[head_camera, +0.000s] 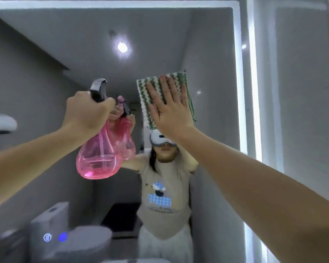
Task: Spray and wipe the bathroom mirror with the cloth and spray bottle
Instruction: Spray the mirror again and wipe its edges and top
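The bathroom mirror [84,44] fills most of the view, edged by a lit white strip. My left hand [85,112] is closed around the neck and grey trigger head of a pink see-through spray bottle [98,156], held up close to the glass with its nozzle towards the mirror. My right hand [169,109] lies flat, fingers spread, pressing a green-and-white striped cloth [152,95] against the mirror at upper centre right. The bottle's reflection shows just behind it.
The lit strip [239,73] runs along the mirror's top and right side; a grey wall [302,92] lies beyond. Reflected in the glass are a person in a beige shirt, a toilet, a ceiling light and a shelf at the left.
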The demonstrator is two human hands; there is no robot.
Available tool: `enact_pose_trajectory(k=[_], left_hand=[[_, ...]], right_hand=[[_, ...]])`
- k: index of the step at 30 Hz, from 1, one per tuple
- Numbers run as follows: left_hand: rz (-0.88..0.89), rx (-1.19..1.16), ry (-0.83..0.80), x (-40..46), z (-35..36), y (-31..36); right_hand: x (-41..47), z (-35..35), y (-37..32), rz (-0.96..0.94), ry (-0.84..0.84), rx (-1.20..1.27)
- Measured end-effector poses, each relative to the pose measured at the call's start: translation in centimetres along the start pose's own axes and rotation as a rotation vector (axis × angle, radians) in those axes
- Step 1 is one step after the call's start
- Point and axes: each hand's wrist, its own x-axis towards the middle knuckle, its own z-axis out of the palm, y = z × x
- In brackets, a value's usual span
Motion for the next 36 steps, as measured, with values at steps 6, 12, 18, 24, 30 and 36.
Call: enact_pose_trajectory(k=[6, 12, 18, 24, 30, 36], left_hand=[[-0.005, -0.014, -0.046, -4.4, -0.5, -3.6], [-0.002, -0.081, -0.032, -8.5, -0.4, -8.9], [-0.113, -0.056, -0.089, -13.9, -0.9, -13.6], [-0.21, -0.071, -0.143, -18.4, -1.7, -17.9], [-0.229, -0.045, -0.13, -21.7, -2.6, -18.4], [-0.285, -0.125, -0.125, -23.8, -3.1, -18.5]], right_hand=[[-6.6, 3.0, -3.4, -0.043, -0.023, 0.015], [-13.1, 5.7, -6.0, -0.069, -0.007, 0.051], [-19.7, 8.5, -8.3, -0.088, -0.021, 0.059], [-24.0, 10.0, -10.2, -0.085, 0.015, 0.06], [-24.4, 10.1, -10.1, -0.092, -0.029, 0.055], [-24.8, 9.3, -10.4, -0.078, -0.042, 0.144]])
